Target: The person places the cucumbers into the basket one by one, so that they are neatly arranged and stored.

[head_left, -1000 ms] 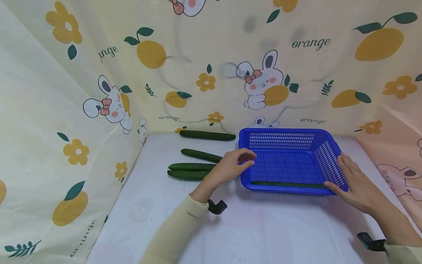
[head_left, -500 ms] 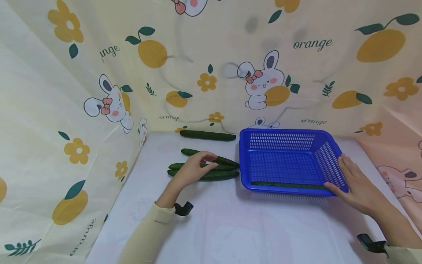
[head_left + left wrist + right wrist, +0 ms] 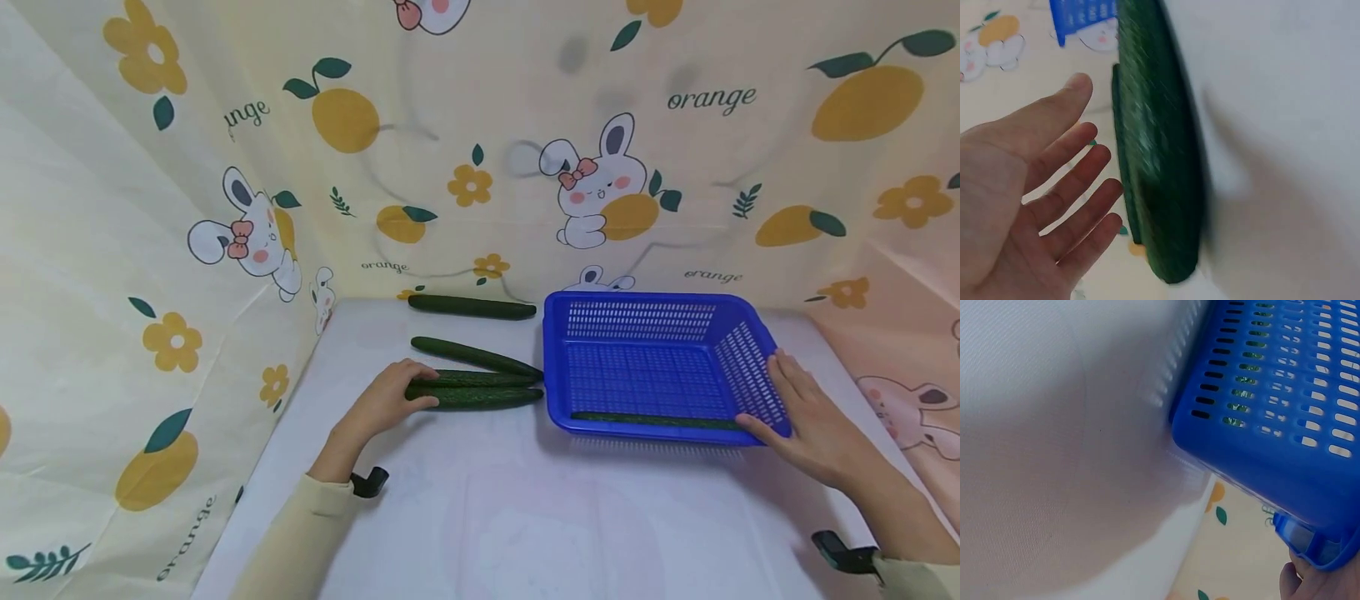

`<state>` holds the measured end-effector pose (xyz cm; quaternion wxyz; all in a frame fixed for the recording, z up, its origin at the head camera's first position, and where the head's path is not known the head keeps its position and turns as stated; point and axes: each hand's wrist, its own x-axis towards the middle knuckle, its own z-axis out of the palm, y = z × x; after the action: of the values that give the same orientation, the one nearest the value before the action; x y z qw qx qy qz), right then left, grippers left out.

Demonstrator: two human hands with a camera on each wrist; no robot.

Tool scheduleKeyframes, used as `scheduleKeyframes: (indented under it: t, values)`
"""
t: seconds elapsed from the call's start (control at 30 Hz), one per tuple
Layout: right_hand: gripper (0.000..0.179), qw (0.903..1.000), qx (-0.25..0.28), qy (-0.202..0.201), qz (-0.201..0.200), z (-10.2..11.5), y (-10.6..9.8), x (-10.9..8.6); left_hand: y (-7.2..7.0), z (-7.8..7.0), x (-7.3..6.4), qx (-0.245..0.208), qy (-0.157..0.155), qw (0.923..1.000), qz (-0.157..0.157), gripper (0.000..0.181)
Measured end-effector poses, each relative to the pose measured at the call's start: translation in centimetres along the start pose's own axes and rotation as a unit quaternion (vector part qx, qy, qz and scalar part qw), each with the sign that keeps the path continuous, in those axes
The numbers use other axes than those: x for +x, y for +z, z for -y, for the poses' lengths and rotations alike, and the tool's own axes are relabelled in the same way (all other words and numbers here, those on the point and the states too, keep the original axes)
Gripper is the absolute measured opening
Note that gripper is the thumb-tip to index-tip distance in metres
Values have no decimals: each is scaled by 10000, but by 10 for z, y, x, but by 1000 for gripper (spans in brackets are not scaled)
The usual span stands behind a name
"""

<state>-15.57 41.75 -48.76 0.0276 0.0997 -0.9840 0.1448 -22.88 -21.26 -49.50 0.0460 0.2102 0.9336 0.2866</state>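
My left hand is at the left ends of two cucumbers lying side by side, the front one and the one behind it. In the left wrist view its fingers and thumb are spread, with a cucumber just beyond the fingertips. My right hand rests on the right side of a blue plastic basket, fingers straight along the rim and thumb over the front corner. One cucumber lies inside along the basket's front wall. In the right wrist view, part of this hand shows below the rim.
A third cucumber lies slanted behind the pair, its right end near the basket. Farther back, another cucumber lies by the patterned backdrop. A white cloth covers the table.
My left hand has moved left and down, from beside the basket's left rim, over the cucumbers, to their left ends. My right hand and the basket stay in place.
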Motion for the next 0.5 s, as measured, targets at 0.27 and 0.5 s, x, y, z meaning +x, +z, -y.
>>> scheduleKeyframes:
  t: [0.27, 0.5]
  values:
    - [110, 10000, -21, -53, -24, 0, 1, 0, -3, 29, -8, 405, -118, 9991, 80, 39]
    - [109, 10000, -6, -36, -61, 1, 0, -1, 0, 36, -7, 745, -124, 9971, 83, 42]
